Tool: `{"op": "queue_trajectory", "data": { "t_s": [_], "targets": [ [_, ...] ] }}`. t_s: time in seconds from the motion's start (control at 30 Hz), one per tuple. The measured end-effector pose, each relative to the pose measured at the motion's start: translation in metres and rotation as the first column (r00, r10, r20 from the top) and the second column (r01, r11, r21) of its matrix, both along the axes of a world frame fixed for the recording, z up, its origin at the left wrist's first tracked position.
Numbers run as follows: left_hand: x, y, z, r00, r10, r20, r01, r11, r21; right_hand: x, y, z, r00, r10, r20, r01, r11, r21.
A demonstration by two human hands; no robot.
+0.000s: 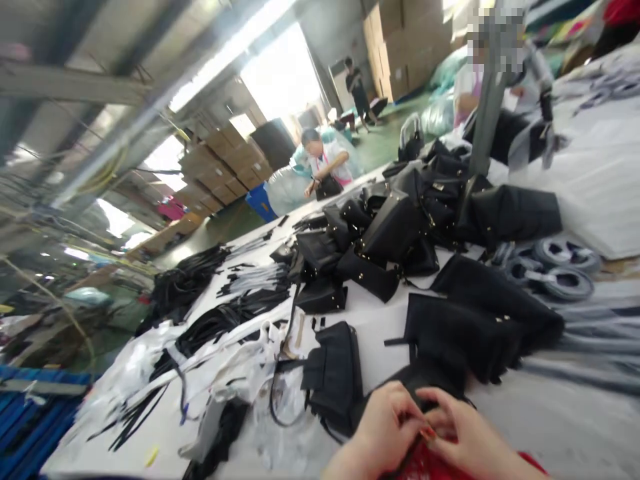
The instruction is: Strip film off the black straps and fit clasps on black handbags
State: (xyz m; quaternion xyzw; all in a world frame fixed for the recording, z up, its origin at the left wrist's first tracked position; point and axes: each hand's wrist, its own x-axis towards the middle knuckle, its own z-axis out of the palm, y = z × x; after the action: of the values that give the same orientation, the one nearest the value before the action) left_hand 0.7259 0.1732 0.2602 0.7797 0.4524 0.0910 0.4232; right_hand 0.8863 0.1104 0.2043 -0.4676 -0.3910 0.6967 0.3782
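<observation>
At the bottom edge of the view my left hand (384, 427) and my right hand (463, 433) are pressed together, fingers curled in a pinch. What they pinch is too small to name. They sit over a black handbag (425, 383) that lies just beyond them on the white table (540, 413). A red cloth (430, 465) shows beneath my hands. Another black bag (334, 375) lies to the left of my left hand.
A heap of black handbags (400, 233) fills the table's middle. Black straps (220, 317) and clear plastic bags (165, 373) lie at left. Grey tape rolls (560, 267) sit at right. A person (327, 167) works at the far end, near cardboard boxes (220, 167).
</observation>
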Motion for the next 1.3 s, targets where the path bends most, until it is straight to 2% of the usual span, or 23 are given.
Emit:
{"op": "queue_trajectory", "data": {
  "t_s": [0.07,0.13,0.2,0.3,0.4,0.5,0.57,0.73,0.87,0.93,1.0,1.1,1.3],
  "targets": [
    [0.000,0.002,-0.012,0.996,0.008,-0.093,-0.006,1.000,0.029,-0.002,0.008,-0.011,0.999,0.003,-0.039,-0.004,1.000,-0.023],
    [0.000,0.003,-0.014,0.987,0.013,-0.161,-0.011,1.000,0.016,-0.001,0.012,-0.011,0.999,-0.002,-0.049,0.000,0.999,-0.048],
    [-0.001,0.000,-0.005,0.988,0.027,-0.155,-0.026,1.000,0.010,0.002,0.012,-0.001,0.998,-0.024,-0.064,0.020,0.998,-0.054],
    [-0.003,-0.003,0.016,0.995,0.070,-0.066,-0.068,0.997,0.028,0.009,0.009,0.019,0.990,-0.048,-0.136,0.040,0.997,-0.062],
    [-0.005,-0.003,0.026,0.995,0.095,-0.014,-0.095,0.995,0.034,0.015,0.011,0.030,0.960,-0.095,-0.265,0.034,0.973,-0.228],
    [-0.004,-0.008,0.022,0.997,0.052,0.057,-0.056,0.995,0.077,0.014,0.015,0.032,0.916,-0.110,-0.386,-0.060,0.914,-0.402],
    [-0.003,-0.013,0.017,0.996,0.038,0.082,-0.047,0.994,0.101,0.012,0.016,0.033,0.911,-0.082,-0.404,-0.103,0.904,-0.415],
    [0.000,-0.020,0.012,0.992,0.119,0.034,-0.121,0.990,0.077,0.004,0.016,0.033,0.936,-0.058,-0.347,-0.082,0.923,-0.377],
    [-0.008,-0.024,0.024,0.995,0.102,0.000,-0.102,0.995,-0.018,0.003,0.014,0.029,0.977,-0.019,-0.212,-0.043,0.957,-0.288],
    [-0.016,-0.027,0.033,0.996,0.091,0.021,-0.087,0.986,-0.140,0.003,0.013,0.028,0.984,-0.017,-0.179,-0.033,0.962,-0.272],
    [-0.026,-0.030,0.041,0.992,0.102,0.069,-0.078,0.955,-0.287,0.004,0.013,0.029,0.983,-0.033,-0.179,-0.017,0.963,-0.270],
    [-0.039,-0.032,0.046,0.974,0.177,0.138,-0.106,0.905,-0.412,0.006,0.013,0.031,0.987,-0.013,-0.160,-0.026,0.970,-0.240],
    [-0.042,-0.030,0.044,0.899,0.345,0.269,-0.184,0.856,-0.483,0.009,0.011,0.035,0.993,0.025,-0.115,-0.047,0.981,-0.188]
  ]
}}
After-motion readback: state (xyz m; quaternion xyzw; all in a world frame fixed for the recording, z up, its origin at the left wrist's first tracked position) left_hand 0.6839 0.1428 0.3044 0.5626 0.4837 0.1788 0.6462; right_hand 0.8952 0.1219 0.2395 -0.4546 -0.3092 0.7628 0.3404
